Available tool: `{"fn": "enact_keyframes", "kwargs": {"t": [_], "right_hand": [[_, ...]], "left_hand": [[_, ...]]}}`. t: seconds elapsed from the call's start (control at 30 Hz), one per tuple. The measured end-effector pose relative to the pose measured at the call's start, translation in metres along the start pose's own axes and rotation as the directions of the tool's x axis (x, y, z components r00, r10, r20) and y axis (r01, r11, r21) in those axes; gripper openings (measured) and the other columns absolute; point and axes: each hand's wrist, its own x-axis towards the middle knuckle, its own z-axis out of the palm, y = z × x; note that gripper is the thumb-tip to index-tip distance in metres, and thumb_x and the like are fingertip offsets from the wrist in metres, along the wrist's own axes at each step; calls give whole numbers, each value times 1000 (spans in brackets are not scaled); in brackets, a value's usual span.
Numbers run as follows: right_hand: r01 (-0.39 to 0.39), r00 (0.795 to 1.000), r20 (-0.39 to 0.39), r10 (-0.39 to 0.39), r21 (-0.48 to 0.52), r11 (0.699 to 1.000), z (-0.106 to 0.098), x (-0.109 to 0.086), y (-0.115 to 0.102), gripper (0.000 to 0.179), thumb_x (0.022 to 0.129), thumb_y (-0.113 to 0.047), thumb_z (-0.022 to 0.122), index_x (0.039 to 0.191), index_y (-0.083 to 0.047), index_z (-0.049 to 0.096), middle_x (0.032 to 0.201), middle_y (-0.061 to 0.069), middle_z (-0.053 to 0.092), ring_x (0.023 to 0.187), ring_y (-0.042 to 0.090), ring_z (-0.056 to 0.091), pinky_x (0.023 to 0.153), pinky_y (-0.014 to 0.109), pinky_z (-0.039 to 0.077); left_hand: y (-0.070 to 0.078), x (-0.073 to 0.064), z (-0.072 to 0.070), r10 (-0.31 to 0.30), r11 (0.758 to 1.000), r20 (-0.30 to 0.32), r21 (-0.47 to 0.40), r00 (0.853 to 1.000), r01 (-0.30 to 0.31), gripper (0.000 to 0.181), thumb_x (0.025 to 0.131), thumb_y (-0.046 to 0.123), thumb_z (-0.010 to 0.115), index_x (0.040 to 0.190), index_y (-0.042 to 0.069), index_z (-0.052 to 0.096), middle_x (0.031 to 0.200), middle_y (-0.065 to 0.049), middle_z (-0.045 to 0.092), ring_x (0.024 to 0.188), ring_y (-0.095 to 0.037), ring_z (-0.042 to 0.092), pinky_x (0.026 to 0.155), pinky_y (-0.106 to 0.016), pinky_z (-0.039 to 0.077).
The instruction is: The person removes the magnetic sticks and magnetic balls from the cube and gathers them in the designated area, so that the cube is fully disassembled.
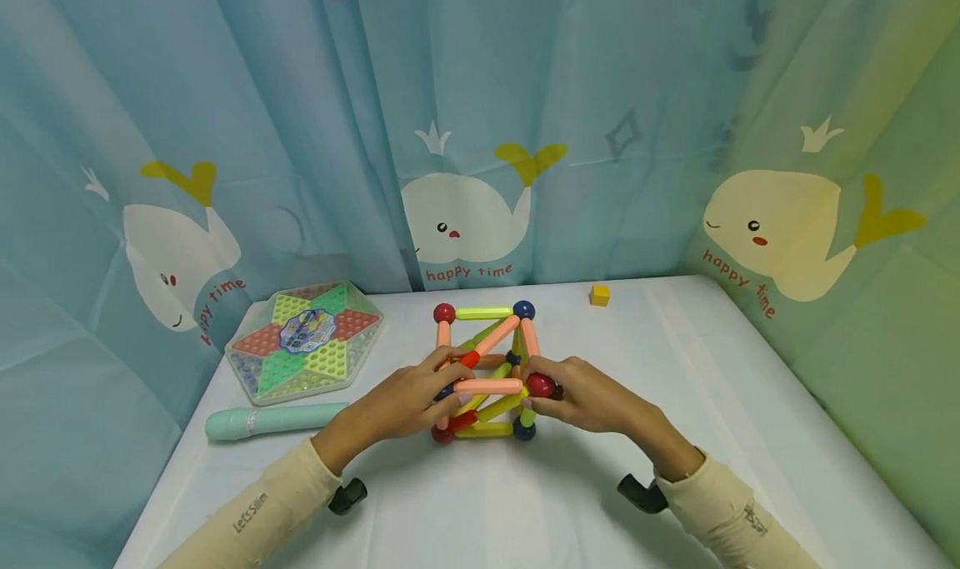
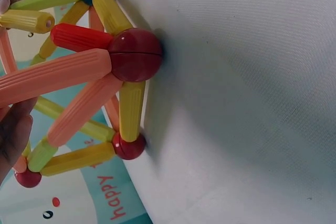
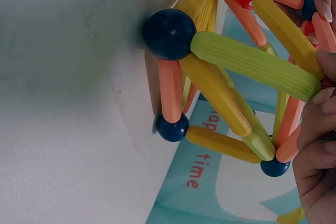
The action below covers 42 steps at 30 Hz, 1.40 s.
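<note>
A cube-like frame of magnetic rods and balls stands on the table, braced with slanting rods. My left hand (image 1: pixel 408 398) grips its near upper left corner, with fingers and thumb around a dark blue ball (image 1: pixel 445 391). At the near upper right corner, my right hand (image 1: pixel 588 394) pinches a red ball (image 1: pixel 540 386). A pink rod (image 1: pixel 487 386) spans the gap between both hands. In the left wrist view, a yellow rod (image 2: pixel 29 20) shows a bare end close to a red rod (image 2: pixel 79 36). Lower balls, such as a blue ball (image 3: pixel 169 34), rest on the tabletop.
A star-patterned Chinese checkers board (image 1: pixel 306 341) lies at the table's back left. In front of it is a mint-green microphone-shaped object (image 1: pixel 273 420), partly behind the left forearm. A small yellow cube (image 1: pixel 599 295) sits near the back edge, before a whale-print curtain (image 1: pixel 630 136).
</note>
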Motion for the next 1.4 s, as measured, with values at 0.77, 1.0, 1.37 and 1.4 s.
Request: {"fn": "enact_keyframes", "kwargs": {"t": [0.77, 1.0, 1.37, 1.4], "right_hand": [[25, 1000, 11, -25, 10, 1000, 1, 0, 4, 16, 98, -28, 67, 107, -22, 56, 77, -12, 60, 61, 1, 50, 52, 20, 44], [30, 999, 23, -31, 17, 999, 0, 0, 7, 16, 98, -24, 68, 107, -21, 55, 77, -11, 59, 61, 1, 50, 52, 20, 44], [35, 999, 31, -36, 54, 998, -1, -1, 9, 17, 99, -32, 65, 107, -21, 55, 74, -10, 56, 59, 2, 48, 51, 19, 41], [32, 999, 31, -34, 60, 998, 0, -1, 9, 17, 99, -32, 65, 107, -21, 55, 74, -10, 55, 59, 2, 48, 50, 19, 40]], "left_hand": [[5, 0, -2, -64, 998, 26, -17, 998, 64, 41, 106, 53, 37, 141, 36, 51, 137, 6, 44, 75, -11, 53, 67, -26, 47], [3, 0, -1, 1, 1000, 2, 12, 1000, -1, 36, 108, 42, 42, 138, 27, 53, 137, -1, 45, 69, -6, 53, 64, -23, 48], [0, 0, 1, 60, 998, -29, 26, 998, -59, 32, 108, 36, 44, 136, 24, 55, 140, -3, 46, 67, -3, 51, 61, -20, 47], [1, 0, 1, 55, 998, -26, 20, 998, -54, 32, 108, 35, 44, 135, 24, 55, 142, -3, 45, 66, -2, 51, 61, -20, 47]]}}
